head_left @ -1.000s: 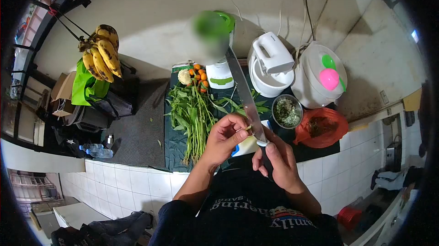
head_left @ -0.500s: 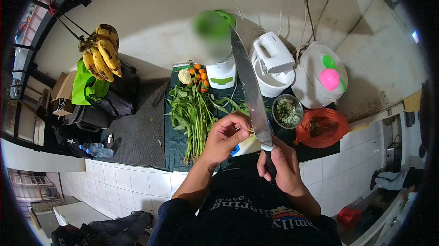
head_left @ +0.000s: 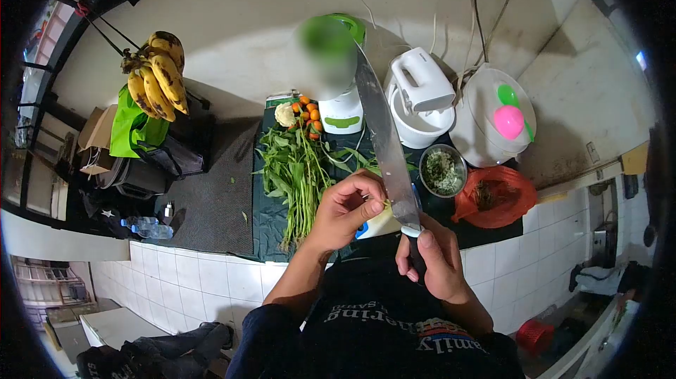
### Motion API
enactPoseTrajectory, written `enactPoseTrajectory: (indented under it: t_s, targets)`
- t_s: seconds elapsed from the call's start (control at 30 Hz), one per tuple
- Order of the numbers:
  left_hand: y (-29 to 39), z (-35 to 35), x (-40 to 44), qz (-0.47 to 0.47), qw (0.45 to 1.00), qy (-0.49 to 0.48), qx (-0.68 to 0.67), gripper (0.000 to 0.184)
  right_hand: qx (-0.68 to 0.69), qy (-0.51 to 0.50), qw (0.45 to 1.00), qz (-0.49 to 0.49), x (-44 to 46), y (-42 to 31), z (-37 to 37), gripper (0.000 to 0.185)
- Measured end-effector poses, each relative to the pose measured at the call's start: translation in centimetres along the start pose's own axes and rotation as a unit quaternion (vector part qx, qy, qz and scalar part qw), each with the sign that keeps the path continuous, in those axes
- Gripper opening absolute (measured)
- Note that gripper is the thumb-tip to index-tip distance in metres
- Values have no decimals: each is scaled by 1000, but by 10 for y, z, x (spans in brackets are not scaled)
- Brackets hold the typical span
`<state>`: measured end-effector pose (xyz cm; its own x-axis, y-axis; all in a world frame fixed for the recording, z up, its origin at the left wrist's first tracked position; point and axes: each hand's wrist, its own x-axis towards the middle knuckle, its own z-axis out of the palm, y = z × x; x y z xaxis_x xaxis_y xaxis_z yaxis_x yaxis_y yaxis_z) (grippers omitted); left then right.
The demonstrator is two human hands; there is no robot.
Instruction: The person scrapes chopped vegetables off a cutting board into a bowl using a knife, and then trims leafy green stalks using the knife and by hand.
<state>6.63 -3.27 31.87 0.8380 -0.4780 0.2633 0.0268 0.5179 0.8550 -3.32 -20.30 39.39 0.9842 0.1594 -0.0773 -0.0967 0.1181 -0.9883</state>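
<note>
In my right hand (head_left: pixel 438 261), the fingers are wrapped round the black handle of a large knife (head_left: pixel 385 136). Its broad blade points up and away from me, with small wet specks on it. My left hand (head_left: pixel 346 213) pinches a small pale-green scrap (head_left: pixel 386 204) against or close beside the lower blade; contact is hard to tell. Beneath both hands lies a whitish cutting board (head_left: pixel 382 225) with a blue corner, partly hidden. Left of it is a bunch of long-stemmed leafy greens (head_left: pixel 292 175). A metal bowl (head_left: pixel 443 171) of chopped green and white pieces stands to the right.
Behind are a white blender base (head_left: pixel 341 113), small orange fruits (head_left: pixel 312 116), a cauliflower piece (head_left: pixel 284 114) and a white mixer (head_left: pixel 422 83). An orange-red plastic bag (head_left: pixel 503 203) lies at the right, near a white lidded container (head_left: pixel 486 143). Bananas (head_left: pixel 158 80) hang at the left.
The view has shifted very slightly. The knife and both hands keep nearly the same pose, with the left fingertips still at the lower blade.
</note>
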Motion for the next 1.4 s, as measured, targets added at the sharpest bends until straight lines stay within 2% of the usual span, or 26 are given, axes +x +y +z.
enactPoseTrajectory:
  t_s: [0.63, 0.7, 0.9, 0.97, 1.0, 1.07, 1.1, 1.17, 1.4]
  targets:
    - [-3, -11, 0, 28, 999, -22, 40, 9, 4, -32, 999, 3, -6, 5, -3, 65]
    - [-3, -13, -1, 31, 998, -27, 41, 10, 12, -31, 999, 4, -6, 7, -4, 55]
    - [-2, -13, -3, 19, 999, -20, 27, 7, -7, -27, 1000, 0, -6, 11, -3, 54]
    - [-9, -20, -5, 35, 998, -43, 38, 21, -8, -26, 1000, -6, -5, 11, -1, 54]
    - [-8, -17, -3, 35, 998, -43, 39, 21, -10, -25, 1000, -12, -5, 11, -1, 54]
    - [-4, -8, 0, 8, 994, -6, -107, 44, -10, -26, 1000, -15, -6, 9, 0, 54]
    - [-5, -8, 0, 8, 994, -6, -107, 44, -10, -26, 999, -18, -6, 9, 0, 54]
    - [-4, -11, 0, 12, 992, -11, -124, 58, -15, -39, 999, -16, -6, 9, -2, 53]
    - [1, -20, -3, -12, 996, -26, -81, 59, -66, -71, 995, -14, -4, 4, -3, 49]
